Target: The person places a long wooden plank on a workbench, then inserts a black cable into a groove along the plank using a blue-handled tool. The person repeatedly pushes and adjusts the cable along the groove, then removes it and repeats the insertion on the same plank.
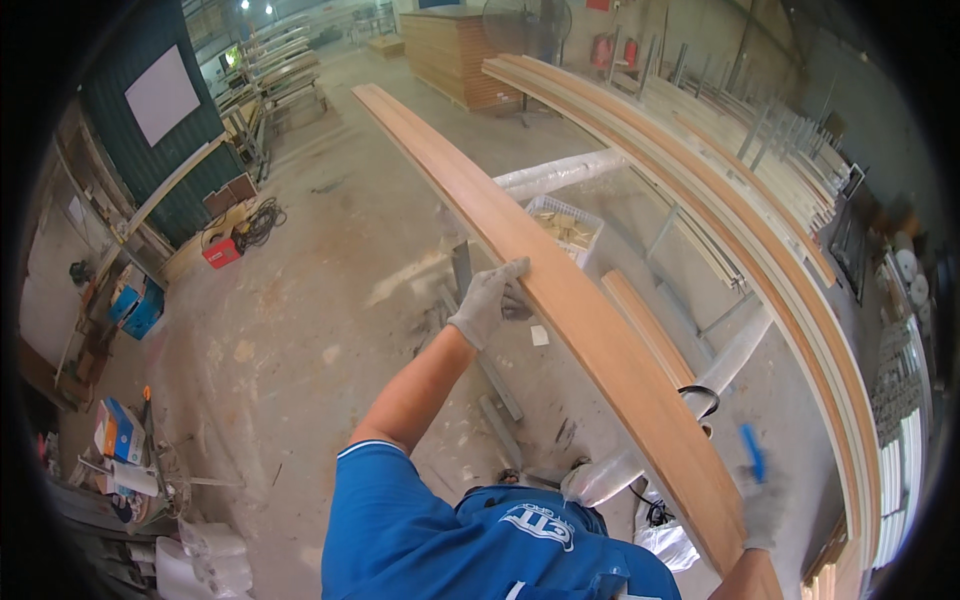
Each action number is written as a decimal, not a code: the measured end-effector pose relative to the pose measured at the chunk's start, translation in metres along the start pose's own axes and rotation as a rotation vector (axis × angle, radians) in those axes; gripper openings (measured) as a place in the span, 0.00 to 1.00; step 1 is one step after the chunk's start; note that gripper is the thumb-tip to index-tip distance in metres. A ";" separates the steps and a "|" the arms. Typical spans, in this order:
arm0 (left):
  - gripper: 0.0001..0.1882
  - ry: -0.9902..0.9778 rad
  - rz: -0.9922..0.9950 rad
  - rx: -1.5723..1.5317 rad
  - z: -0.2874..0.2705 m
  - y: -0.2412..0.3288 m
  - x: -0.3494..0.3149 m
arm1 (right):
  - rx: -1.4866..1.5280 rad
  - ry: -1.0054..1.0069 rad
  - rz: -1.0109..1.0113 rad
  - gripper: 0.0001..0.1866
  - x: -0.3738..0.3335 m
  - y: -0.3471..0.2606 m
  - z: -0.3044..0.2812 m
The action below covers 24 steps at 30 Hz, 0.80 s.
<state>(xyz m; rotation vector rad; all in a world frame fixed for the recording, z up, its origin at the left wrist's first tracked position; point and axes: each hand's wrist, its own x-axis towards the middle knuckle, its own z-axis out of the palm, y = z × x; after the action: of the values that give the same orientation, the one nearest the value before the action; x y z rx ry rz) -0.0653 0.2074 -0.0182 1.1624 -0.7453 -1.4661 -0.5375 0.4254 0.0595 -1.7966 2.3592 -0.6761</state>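
Note:
A long, light reddish-brown wooden board (605,340) runs diagonally in front of me, from far left to near right. It lies over supports wrapped in clear plastic (605,474). My left hand (484,303), in a grey glove, is closed on the board's left edge around mid-length. Near the board's close end is my right hand (764,508), also gloved and smeared by motion. A slim blue hand tool (752,453) sticks up from its fingers; its exact kind is too blurred to tell. Whether the right hand touches the board is unclear.
Several long boards (770,265) are stacked on the right. Beyond the board stands a white plastic crate (575,218) of wood pieces, with a shorter board (648,328) nearer. Metal bars (500,428) lie on the floor. A red box (221,252) with cables sits far left.

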 end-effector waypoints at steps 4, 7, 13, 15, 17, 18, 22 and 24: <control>0.22 0.074 -0.019 0.028 0.000 -0.001 0.003 | -0.068 0.387 -0.060 0.22 -0.003 -0.002 -0.036; 0.17 0.029 -0.066 0.004 -0.006 -0.002 0.019 | 0.156 0.310 0.141 0.21 -0.014 -0.001 -0.051; 0.24 -0.021 0.105 0.101 -0.028 -0.007 0.056 | 0.379 0.327 0.231 0.20 -0.041 0.013 -0.055; 0.25 -0.059 0.059 0.209 -0.033 0.010 0.053 | 0.611 0.314 0.282 0.21 -0.046 0.017 -0.052; 0.26 0.189 0.221 0.840 -0.024 0.034 0.042 | 0.756 0.331 0.229 0.21 -0.046 0.022 -0.046; 0.25 0.146 0.406 1.123 -0.014 0.045 0.033 | 0.784 0.340 0.198 0.21 -0.044 0.024 -0.041; 0.20 -0.095 0.562 0.871 0.048 0.064 -0.009 | 0.841 0.257 0.302 0.22 -0.040 0.040 -0.031; 0.16 -0.287 0.510 0.826 0.093 0.056 -0.007 | 0.853 0.266 0.299 0.22 -0.037 0.047 -0.031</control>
<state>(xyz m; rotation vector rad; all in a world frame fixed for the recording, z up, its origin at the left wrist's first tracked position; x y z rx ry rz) -0.1323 0.1889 0.0650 1.2175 -1.8108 -0.8950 -0.5791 0.4781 0.0613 -1.0098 1.9104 -1.6169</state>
